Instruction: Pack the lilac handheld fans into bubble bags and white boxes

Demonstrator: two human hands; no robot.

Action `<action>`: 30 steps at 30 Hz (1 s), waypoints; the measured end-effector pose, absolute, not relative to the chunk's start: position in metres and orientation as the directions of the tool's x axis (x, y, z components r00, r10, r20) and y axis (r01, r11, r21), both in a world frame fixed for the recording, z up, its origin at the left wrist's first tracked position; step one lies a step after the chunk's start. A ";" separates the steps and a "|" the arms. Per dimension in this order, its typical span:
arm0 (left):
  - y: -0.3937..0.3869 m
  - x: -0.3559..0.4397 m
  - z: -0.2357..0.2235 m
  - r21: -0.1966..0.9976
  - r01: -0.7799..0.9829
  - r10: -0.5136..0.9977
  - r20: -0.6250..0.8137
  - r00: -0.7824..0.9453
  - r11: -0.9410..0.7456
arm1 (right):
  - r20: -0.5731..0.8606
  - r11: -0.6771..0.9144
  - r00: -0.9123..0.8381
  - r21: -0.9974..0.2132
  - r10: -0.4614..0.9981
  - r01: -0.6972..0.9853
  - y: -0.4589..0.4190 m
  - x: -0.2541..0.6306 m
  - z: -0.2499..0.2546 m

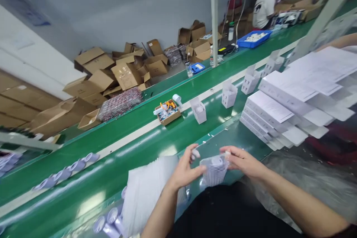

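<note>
Above the near bench edge, a clear bubble-wrap bag (214, 171) hangs between my two hands, with a pale item blurred inside. My right hand (241, 160) pinches the bag's upper right edge. The thumb of my left hand (186, 168) lies against the bag's left side, while its other fingers curl apart from the thumb. Something small and whitish shows at those fingertips, too blurred to name. Beside my left forearm is a stack of white foam sleeves (149, 189). Pale lilac handheld devices (113, 217) lie partly under that stack.
Stacks of flat white boxes (267, 109) stand at right. Several opened small white boxes (198, 111) line the green conveyor belt (150, 143). A carton of small parts (169, 113) and a row of lilac devices (63, 174) sit farther along. A co-worker (263, 9) sits at the far right.
</note>
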State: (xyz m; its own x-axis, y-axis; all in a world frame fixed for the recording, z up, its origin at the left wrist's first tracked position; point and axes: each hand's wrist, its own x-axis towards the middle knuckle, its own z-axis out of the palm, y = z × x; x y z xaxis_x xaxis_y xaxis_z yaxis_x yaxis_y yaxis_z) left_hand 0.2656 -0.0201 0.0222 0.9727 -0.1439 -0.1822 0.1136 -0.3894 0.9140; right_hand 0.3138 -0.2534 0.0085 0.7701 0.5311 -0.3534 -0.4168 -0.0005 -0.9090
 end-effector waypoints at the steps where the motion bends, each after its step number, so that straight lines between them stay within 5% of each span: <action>1: -0.020 0.271 0.025 0.903 0.017 -0.230 -0.128 0.965 -0.429 | -0.341 0.080 0.759 -0.886 0.554 -0.457 -0.247 0.312 0.012; 3: -0.029 0.279 0.021 0.881 -0.106 -0.402 -0.102 0.910 -0.462 | -0.306 0.182 0.762 -0.858 0.570 -0.481 -0.237 0.308 0.013; 5: -0.043 0.282 0.005 0.872 -0.114 -0.401 -0.100 0.911 -0.476 | -0.288 0.224 0.833 -0.875 0.473 -0.429 -0.240 0.312 0.010; 8: -0.056 0.279 -0.022 0.916 0.060 -0.070 -0.095 0.993 -0.396 | -0.241 0.202 0.969 -0.953 -0.049 -0.227 -0.283 0.335 0.001; 10: -0.055 0.276 -0.034 0.962 0.179 0.108 -0.160 0.981 -0.205 | -0.194 0.150 0.873 -0.979 -0.448 -0.140 -0.324 0.358 -0.005; 16: -0.024 0.270 -0.027 0.950 0.230 0.234 -0.277 0.932 0.210 | -0.238 0.130 0.790 -0.971 -0.565 -0.199 -0.368 0.372 -0.015; 19: -0.005 0.273 -0.007 0.926 0.157 0.351 -0.282 0.893 0.344 | 0.039 -0.323 0.892 -0.938 -0.451 -0.122 -0.336 0.341 -0.015; 21: 0.000 0.278 0.008 0.911 0.063 0.407 -0.243 0.881 0.407 | 0.169 -0.566 0.974 -0.823 -0.152 0.055 -0.306 0.322 -0.019; 25: -0.012 0.289 0.020 0.924 -0.011 0.423 -0.164 0.891 0.383 | 0.116 -0.534 0.922 -0.785 0.370 0.313 -0.248 0.306 -0.047; 30: -0.008 0.275 0.006 0.989 0.125 0.468 -0.071 0.881 -0.084 | 0.081 -0.486 0.875 -0.805 0.478 0.340 -0.208 0.301 -0.094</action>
